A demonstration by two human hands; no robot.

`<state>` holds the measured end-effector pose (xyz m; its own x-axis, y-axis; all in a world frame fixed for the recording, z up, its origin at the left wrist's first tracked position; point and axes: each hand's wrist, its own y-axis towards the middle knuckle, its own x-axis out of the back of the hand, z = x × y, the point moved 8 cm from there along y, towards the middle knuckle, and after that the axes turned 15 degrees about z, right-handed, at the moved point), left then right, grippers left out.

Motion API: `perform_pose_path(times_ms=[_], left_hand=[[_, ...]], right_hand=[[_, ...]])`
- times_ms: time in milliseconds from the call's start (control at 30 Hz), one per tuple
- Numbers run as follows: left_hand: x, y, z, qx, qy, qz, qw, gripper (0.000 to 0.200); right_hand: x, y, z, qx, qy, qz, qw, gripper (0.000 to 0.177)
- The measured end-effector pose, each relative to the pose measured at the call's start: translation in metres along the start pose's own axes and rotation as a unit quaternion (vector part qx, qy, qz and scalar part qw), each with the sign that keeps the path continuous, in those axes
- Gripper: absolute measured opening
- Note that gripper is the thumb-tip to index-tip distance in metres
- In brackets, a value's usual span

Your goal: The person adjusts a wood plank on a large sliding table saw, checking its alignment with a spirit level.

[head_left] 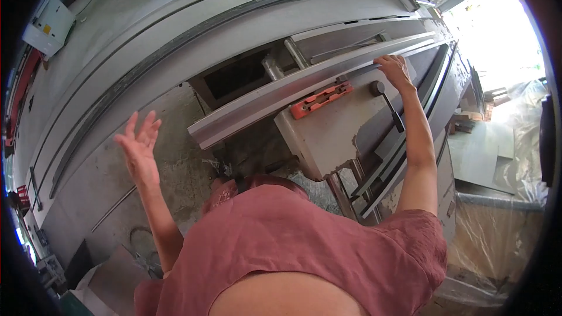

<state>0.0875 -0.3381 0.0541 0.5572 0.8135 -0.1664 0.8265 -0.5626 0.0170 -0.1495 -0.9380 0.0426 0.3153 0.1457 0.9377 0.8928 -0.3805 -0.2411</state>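
My left hand [140, 146] is raised with its fingers spread, holding nothing, above the grey floor on the left. My right hand [394, 72] reaches forward to a long silver metal rail [316, 76], its fingers curled over the rail's near edge. The rail lies slantwise across a grey machine. Just below it, an orange-red notched piece [322, 100] sits on a pale metal housing [322, 146]. A black lever with a round knob [377, 88] stands on this housing, close to my right forearm.
A wide grey table with long dark grooves [234, 3] stretches beyond the rail. Dark metal bars [383, 169] run beneath my right arm. A white box [49, 25] stands far left. On the right are flat sheets [480, 146] and a plastic-wrapped stack [497, 240].
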Motion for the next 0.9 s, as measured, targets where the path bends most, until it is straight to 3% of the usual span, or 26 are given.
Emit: perform_pose_path(times_ms=[133,267,333,367,467,500,533,567,600,633,667,733,800,900], left_hand=[[0.063,-0.034,0.018,0.012,-0.018,-0.141,0.99,0.083],[0.088,-0.046,0.018,0.017,-0.014,-0.16,0.987,0.082],[0.106,-0.042,0.015,0.032,0.024,-0.186,0.982,0.079],[0.118,-0.042,0.016,0.03,0.032,-0.202,0.978,0.079],[0.153,-0.011,0.03,0.022,0.141,-0.2,0.969,0.071],[0.165,0.008,0.036,0.034,0.264,-0.195,0.944,0.064],[0.172,0.028,0.039,0.045,0.381,-0.185,0.905,0.058],[0.178,0.049,0.044,0.039,0.377,-0.178,0.908,0.058],[0.172,0.073,0.044,0.016,0.475,-0.144,0.868,0.053],[0.163,0.095,0.046,-0.01,0.567,-0.108,0.816,0.049],[0.163,0.117,0.056,-0.019,0.561,-0.098,0.821,0.049],[0.156,0.156,0.066,-0.029,0.662,-0.095,0.743,0.045],[0.146,0.186,0.068,-0.037,0.672,-0.067,0.737,0.044],[0.142,0.224,0.083,0.044,0.711,-0.037,0.701,0.042]], right_hand=[[0.0,-0.011,-0.009,-0.006,-0.047,-0.037,0.998,0.024],[0.002,-0.041,-0.054,-0.061,-0.037,-0.081,0.994,0.031],[-0.005,-0.069,-0.089,-0.04,-0.061,-0.16,0.984,0.036],[0.004,-0.092,-0.087,-0.063,0.015,-0.162,0.985,0.033],[0.004,-0.154,-0.084,-0.122,-0.055,-0.145,0.98,0.028],[-0.004,-0.178,-0.086,-0.159,-0.1,-0.132,0.973,0.029],[-0.039,-0.208,-0.115,-0.13,0.097,-0.163,0.973,0.029],[-0.072,-0.23,-0.148,-0.098,0.287,-0.189,0.934,0.029],[-0.054,-0.255,-0.104,-0.122,-0.09,-0.162,0.975,0.028],[-0.054,-0.278,-0.086,-0.13,-0.079,-0.167,0.974,0.028],[-0.059,-0.296,-0.07,-0.139,-0.067,-0.174,0.973,0.028],[-0.086,-0.327,-0.054,-0.167,-0.014,-0.127,0.978,0.031],[-0.084,-0.345,-0.009,-0.194,-0.029,-0.133,0.972,0.027],[-0.09,-0.36,0.035,-0.173,-0.03,-0.117,0.977,0.03]])
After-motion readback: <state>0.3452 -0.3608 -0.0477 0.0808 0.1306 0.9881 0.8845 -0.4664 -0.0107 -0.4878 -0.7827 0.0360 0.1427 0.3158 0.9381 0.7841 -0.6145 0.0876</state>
